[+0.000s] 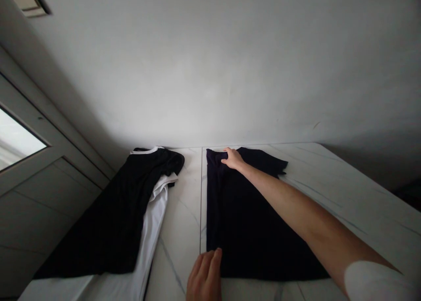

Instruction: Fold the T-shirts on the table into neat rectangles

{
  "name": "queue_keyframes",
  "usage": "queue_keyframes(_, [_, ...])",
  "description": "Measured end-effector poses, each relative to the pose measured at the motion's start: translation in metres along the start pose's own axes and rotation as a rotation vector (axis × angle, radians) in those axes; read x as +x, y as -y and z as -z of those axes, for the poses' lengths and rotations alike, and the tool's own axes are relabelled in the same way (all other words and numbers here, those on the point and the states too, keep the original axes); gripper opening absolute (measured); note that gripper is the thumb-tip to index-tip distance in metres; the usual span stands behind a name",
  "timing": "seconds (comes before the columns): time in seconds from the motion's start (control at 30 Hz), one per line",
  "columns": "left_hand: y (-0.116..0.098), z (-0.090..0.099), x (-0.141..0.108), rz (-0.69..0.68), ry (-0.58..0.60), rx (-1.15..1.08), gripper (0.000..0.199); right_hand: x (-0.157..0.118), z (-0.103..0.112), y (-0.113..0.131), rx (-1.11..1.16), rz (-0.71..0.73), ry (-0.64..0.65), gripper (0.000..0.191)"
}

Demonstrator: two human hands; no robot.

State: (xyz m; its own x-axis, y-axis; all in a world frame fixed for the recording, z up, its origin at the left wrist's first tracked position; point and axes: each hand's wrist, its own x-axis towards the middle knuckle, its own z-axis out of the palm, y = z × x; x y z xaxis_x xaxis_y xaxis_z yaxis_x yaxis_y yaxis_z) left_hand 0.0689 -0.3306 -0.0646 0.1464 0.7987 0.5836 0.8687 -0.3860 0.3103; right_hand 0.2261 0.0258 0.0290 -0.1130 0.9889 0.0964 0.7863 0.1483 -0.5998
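At the far left stands a pale door panel point(42, 209) with a glazed window point(16, 138), beside a black T-shirt point(112, 213) with a white collar. It lies slantwise over white cloth point(153, 235), which shows along its right side, and both rest on a white marble-veined table point(348, 213), well apart from the hands. A straight seam point(200, 200) runs through the tabletop just left of a dark navy T-shirt point(253, 235), which lies flat with a straight left edge. The left hand point(205, 277) sits at that shirt's lower left, its fingers point(213, 261) extended, close together and touching the cloth, not gripping it. The right hand point(233, 159) reaches across to the shirt's top edge, its fingers point(226, 152) bent onto the fabric; whether they pinch it, I cannot tell. A white sleeve point(375, 283) covers the upper right arm, and a plain grey wall point(210, 73) rises behind the table.
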Motion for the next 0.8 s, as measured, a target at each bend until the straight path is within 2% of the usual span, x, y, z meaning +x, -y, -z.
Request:
queue_keyframes(0.1, [-0.004,0.012,0.002,0.142,0.098,0.044,0.053,-0.038,0.005,0.01,-0.001,0.198,-0.039,0.046])
queue_keyframes(0.2, [-0.009,0.025,0.006,0.304,0.173,0.087,0.048,-0.11,0.011,0.018,0.084,0.388,0.103,0.027])
queue_keyframes(0.27, [-0.01,0.033,0.01,0.369,0.222,0.102,0.038,-0.168,0.014,0.02,0.119,0.4,0.251,0.015])
queue_keyframes(0.33, [-0.01,0.039,0.014,0.405,0.256,0.098,0.031,-0.221,0.013,0.019,0.122,0.363,0.372,0.014])
queue_keyframes(0.43, [-0.01,0.042,0.016,0.413,0.262,0.065,0.029,-0.279,0.003,0.015,0.06,0.338,0.423,0.032])
queue_keyframes(0.53, [-0.011,0.041,0.013,0.388,0.231,0.069,0.029,-0.306,-0.013,0.015,-0.064,0.367,0.379,0.044])
queue_keyframes(0.63, [-0.009,0.038,0.005,0.332,0.188,0.102,0.027,-0.315,-0.026,0.016,-0.16,0.474,0.294,0.026])
queue_keyframes(0.7, [-0.007,0.038,0.001,0.272,0.161,0.112,0.026,-0.319,-0.03,0.017,-0.177,0.568,0.18,0.015])
queue_keyframes(0.8, [-0.002,0.039,-0.003,0.187,0.135,0.126,0.027,-0.325,-0.032,0.015,-0.15,0.676,-0.043,0.015])
